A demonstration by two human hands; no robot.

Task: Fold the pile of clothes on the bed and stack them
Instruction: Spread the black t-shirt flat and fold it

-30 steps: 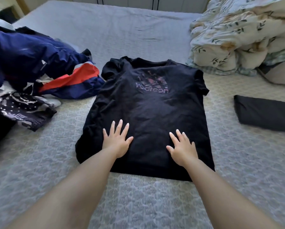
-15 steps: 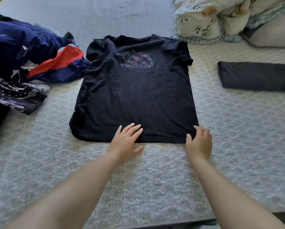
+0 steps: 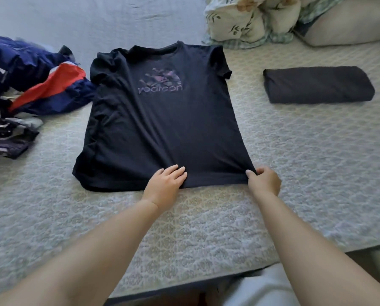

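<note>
A black T-shirt [image 3: 162, 129] with a purple logo lies spread flat, face up, in the middle of the bed, collar away from me. My left hand [image 3: 164, 184] rests on the middle of its bottom hem, fingers fairly straight. My right hand [image 3: 264, 181] pinches the hem's right corner between thumb and curled fingers. A folded black garment [image 3: 317, 85] lies to the right. An unfolded pile [image 3: 26, 85] of navy, red and patterned clothes sits at the left.
The bed [image 3: 295, 173] has a pale quilted cover, and its near edge runs across the bottom of the view. A bundled floral duvet [image 3: 250, 21] and a pillow [image 3: 350, 23] lie at the far right.
Both hands slid from the shirt's middle down to its bottom hem. The right hand has taken hold of the hem's right corner, and my view has tilted further downward.
</note>
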